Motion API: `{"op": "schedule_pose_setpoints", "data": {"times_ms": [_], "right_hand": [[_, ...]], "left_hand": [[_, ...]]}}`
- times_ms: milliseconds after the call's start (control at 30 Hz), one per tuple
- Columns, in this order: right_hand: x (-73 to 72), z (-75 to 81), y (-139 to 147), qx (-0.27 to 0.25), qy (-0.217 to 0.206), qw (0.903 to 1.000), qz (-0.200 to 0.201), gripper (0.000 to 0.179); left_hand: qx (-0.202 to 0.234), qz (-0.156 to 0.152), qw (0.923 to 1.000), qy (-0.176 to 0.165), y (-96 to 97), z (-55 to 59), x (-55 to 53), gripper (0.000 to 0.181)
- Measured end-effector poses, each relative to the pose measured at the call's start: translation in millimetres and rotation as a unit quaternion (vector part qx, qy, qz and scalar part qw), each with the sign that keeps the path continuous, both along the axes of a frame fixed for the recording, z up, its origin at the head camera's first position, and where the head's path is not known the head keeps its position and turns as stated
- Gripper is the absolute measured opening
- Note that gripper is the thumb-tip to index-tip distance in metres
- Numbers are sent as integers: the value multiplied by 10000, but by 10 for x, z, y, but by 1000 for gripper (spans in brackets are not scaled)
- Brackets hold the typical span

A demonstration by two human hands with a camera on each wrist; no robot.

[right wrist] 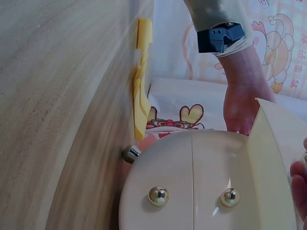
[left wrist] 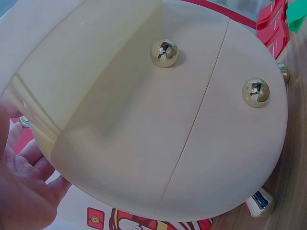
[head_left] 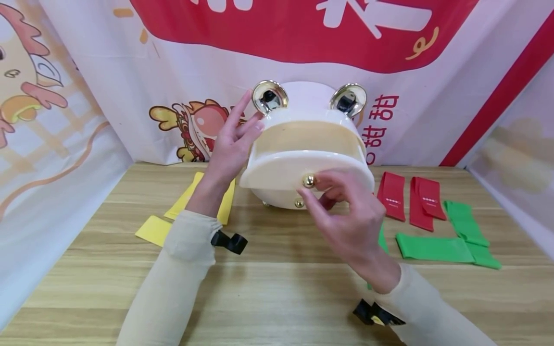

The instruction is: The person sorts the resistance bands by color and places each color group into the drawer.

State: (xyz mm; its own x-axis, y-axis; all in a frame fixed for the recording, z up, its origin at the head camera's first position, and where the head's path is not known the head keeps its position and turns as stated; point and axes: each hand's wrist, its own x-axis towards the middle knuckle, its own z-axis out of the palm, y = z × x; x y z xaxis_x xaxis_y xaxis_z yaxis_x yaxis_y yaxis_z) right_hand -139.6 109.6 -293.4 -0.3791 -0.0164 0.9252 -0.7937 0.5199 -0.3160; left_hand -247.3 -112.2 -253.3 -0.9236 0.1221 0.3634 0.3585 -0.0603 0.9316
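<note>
Left of the glossy white rounded cabinet with gold-rimmed cups on top lie flat yellow folded strips. At the cabinet's left side, the left hand is raised with fingers spread apart, fingertips against the shell. The cabinet's white curved top drawer juts from its front; the step looks like working that drawer, whether outward or inward I cannot tell. Before the cabinet, the right hand bends inward, thumb and finger pinching the drawer's round shiny gold knob; how firmly is unclear. The next move seems to call for a straight, level guide while the cabinet is braced. Right of the cabinet lie red folded strips and green flat strips.
</note>
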Motion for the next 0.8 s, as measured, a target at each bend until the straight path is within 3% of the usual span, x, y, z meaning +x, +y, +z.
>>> {"op": "schedule_pose_setpoints", "data": {"times_ms": [267, 467, 600, 800], "right_hand": [[55, 122, 243, -54, 65, 9999, 147, 53], [-9, 266, 575, -783, -105, 9953, 556, 51], [-86, 357, 824, -849, -401, 9954, 182, 38], [-326, 348, 1217, -644, -1231, 9888, -538, 37]], "left_hand": [[-44, 24, 10000, 5, -6, 0, -3, 66], [-82, 45, 9999, 57, -1, -6, -2, 66], [-79, 53, 10000, 21, -8, -4, 6, 65], [-20, 18, 10000, -20, 5, 0, 10, 65]]}}
